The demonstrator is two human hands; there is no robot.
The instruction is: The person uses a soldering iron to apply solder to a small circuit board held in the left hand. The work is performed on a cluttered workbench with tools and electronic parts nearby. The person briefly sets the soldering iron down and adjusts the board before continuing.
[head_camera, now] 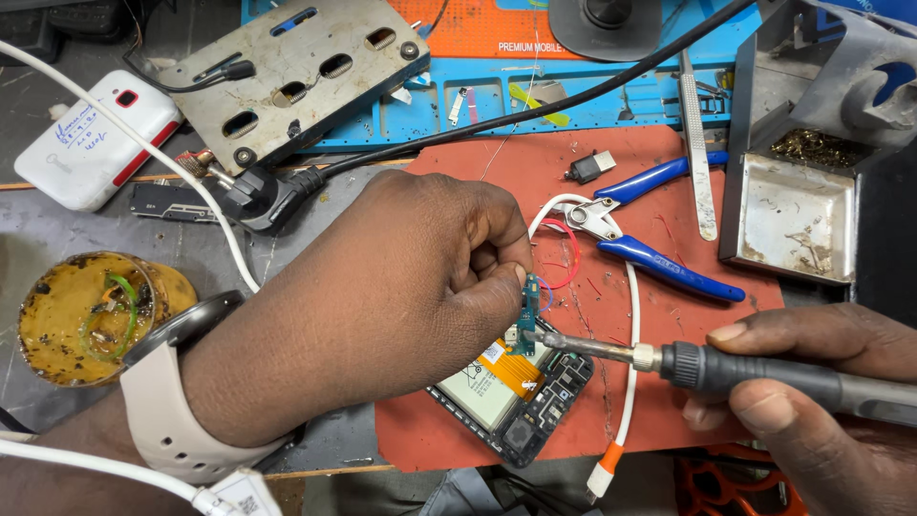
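Note:
My left hand [401, 287] pinches a small green circuit board [527, 320] upright between thumb and fingers, above an opened phone [521, 397] with an orange flex ribbon [508, 366]. My right hand [812, 401] grips a grey soldering iron [764, 373]; its metal tip [554, 340] touches the lower edge of the small board. The phone lies on a red mat [669, 382]. A pale watch band [167, 420] wraps my left wrist.
Blue-handled cutters [650, 225] and a metal file [697, 143] lie on the mat's far side. A white cable [629, 363] crosses the mat. A flux tin [86, 320] sits left, a metal tray [793, 215] right, a white phone [91, 143] and black plug [258, 196] beyond.

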